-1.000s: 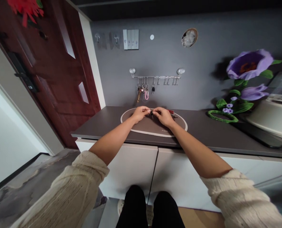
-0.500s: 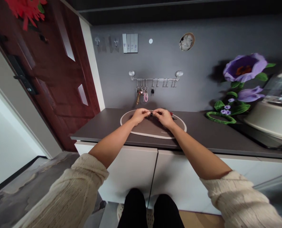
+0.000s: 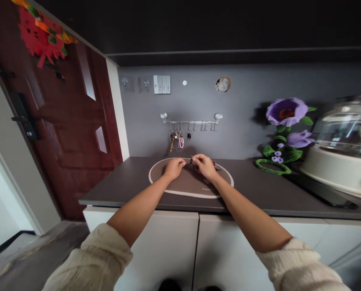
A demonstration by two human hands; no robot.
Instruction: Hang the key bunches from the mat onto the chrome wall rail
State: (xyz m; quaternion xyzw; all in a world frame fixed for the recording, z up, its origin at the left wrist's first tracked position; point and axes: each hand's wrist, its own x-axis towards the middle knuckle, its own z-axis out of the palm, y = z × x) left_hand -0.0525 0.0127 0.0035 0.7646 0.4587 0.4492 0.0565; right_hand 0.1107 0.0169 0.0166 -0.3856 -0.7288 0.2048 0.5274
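Note:
Just above an oval brown mat point(image 3: 180, 186) with a pale border, my right hand point(image 3: 205, 166) pinches a small bunch of keys point(image 3: 191, 163) by its ring, and the dark keys dangle. To the left of the keys is my left hand point(image 3: 173, 168), its fingers curled together, a small gap from the bunch; nothing shows between its fingertips. Partly hidden behind my right hand, a red item point(image 3: 213, 163) and other small dark things lie on the mat.
A clear hook rail point(image 3: 192, 122) on the grey wall carries several key bunches point(image 3: 180, 140) on its left half. At the right of the counter point(image 3: 113, 178) stand a purple flower decoration point(image 3: 286, 113), a dark flat slab point(image 3: 323, 192) and a white domed appliance point(image 3: 335, 165). Overhead is a dark cabinet point(image 3: 223, 30).
My left hand has come off the keys and moved slightly left. My right hand keeps hold of the ring. The view has tilted up, showing more of the overhead cabinet.

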